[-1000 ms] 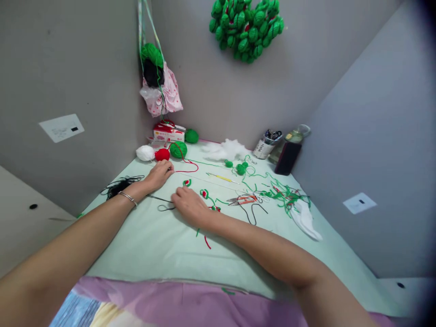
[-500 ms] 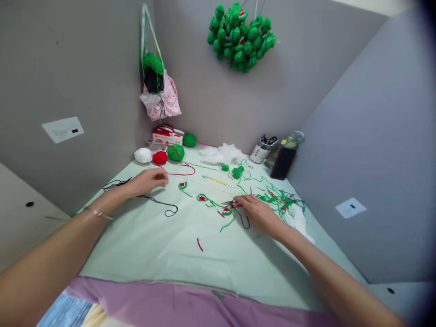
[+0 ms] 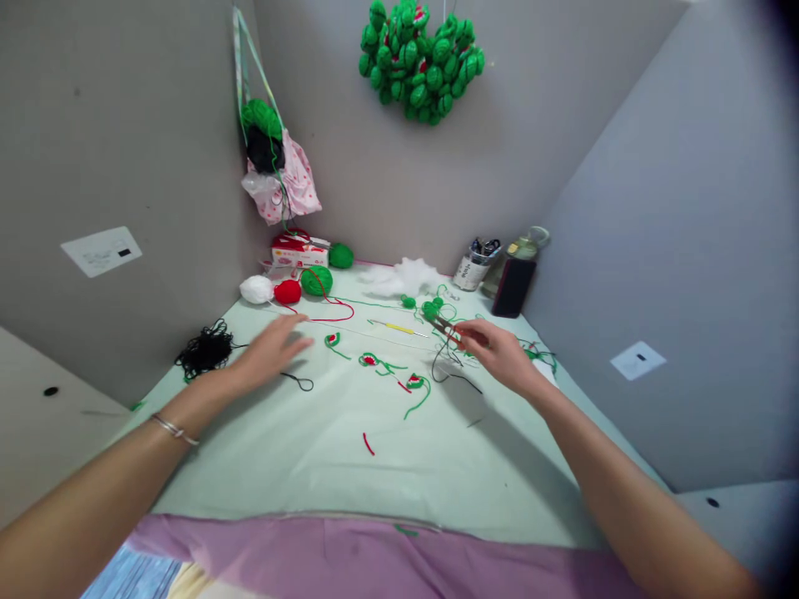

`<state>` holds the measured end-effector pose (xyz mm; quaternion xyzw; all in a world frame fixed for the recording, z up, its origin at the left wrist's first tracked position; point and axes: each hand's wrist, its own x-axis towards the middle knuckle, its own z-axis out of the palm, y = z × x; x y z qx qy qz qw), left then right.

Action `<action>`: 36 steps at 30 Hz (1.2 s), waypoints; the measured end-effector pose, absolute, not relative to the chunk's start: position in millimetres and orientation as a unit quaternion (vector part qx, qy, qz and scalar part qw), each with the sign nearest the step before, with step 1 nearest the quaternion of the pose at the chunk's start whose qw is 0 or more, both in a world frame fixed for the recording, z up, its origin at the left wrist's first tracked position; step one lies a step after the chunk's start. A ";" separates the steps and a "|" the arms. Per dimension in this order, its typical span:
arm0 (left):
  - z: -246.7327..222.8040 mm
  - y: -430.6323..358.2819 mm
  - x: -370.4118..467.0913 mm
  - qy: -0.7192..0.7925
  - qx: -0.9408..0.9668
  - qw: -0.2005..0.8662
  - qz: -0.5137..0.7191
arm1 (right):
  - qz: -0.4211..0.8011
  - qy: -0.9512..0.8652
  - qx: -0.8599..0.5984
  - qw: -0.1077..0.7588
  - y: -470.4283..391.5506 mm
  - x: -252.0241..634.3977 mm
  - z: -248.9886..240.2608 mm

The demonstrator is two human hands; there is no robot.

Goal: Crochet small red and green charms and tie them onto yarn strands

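My right hand (image 3: pixel 490 348) is closed on a pair of red-handled scissors (image 3: pixel 444 324), their blades pointing left toward small green crocheted balls (image 3: pixel 430 309). A black yarn strand (image 3: pixel 465 383) trails beneath that hand. My left hand (image 3: pixel 271 351) hovers over the left of the table with its fingers apart, holding nothing. Beside its wrist lies a tangle of black yarn (image 3: pixel 205 349). Between the hands are three small crocheted pieces in green, white and red: one at left (image 3: pixel 333 339), a middle one (image 3: pixel 369 359) and a right one (image 3: pixel 414 381). A yellow crochet hook (image 3: pixel 399 329) lies behind them.
White (image 3: pixel 256 289), red (image 3: pixel 288 291) and green (image 3: pixel 317 281) yarn balls sit at back left. White stuffing (image 3: pixel 405 277), a pen cup (image 3: pixel 472 270) and a phone (image 3: pixel 514 287) against a bottle stand along the back. Green crocheted pieces (image 3: pixel 421 66) hang above.
My right hand has lifted the scissors off the table and moved them up and slightly right. My left hand's fingers have spread, and the black yarn tangle beside it is more exposed.
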<state>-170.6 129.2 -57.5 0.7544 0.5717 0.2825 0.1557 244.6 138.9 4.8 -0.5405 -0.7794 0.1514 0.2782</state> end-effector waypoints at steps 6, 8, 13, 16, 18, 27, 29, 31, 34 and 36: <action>-74.6 91.4 -20.9 0.392 0.867 0.259 0.168 | 0.155 -0.745 -0.570 0.309 137.1 242.8 24.9; -67.2 88.7 4.8 0.333 0.882 0.287 0.171 | 0.084 -0.773 -0.582 0.241 136.1 245.6 33.7; -47.0 113.1 -5.0 0.373 0.819 0.307 0.310 | 0.040 -0.801 -0.598 0.007 128.3 266.1 53.1; -37.3 128.8 -18.9 0.415 0.732 0.410 0.353 | 0.104 -0.801 -0.590 -0.002 122.5 268.2 58.2; -30.7 134.0 -16.1 0.394 0.693 0.481 0.364 | 0.143 -0.803 -0.577 0.045 118.4 260.1 60.7; -32.3 149.2 24.0 0.299 0.740 0.536 0.274 | 0.232 -0.782 -0.518 0.255 103.4 242.8 80.4; -36.6 159.3 6.3 0.345 0.770 0.454 0.286 | 0.243 -0.736 -0.527 0.348 97.5 251.1 77.8; -39.0 171.0 -22.0 0.414 0.785 0.366 0.280 | 0.293 -0.692 -0.518 0.408 86.2 252.2 67.8; -40.4 187.2 -68.4 0.480 0.796 0.255 0.267 | 0.452 -0.638 -0.466 0.414 62.4 229.5 39.6; -42.1 194.2 -91.6 0.500 0.801 0.207 0.255 | 0.555 -0.597 -0.432 0.386 49.6 200.8 16.8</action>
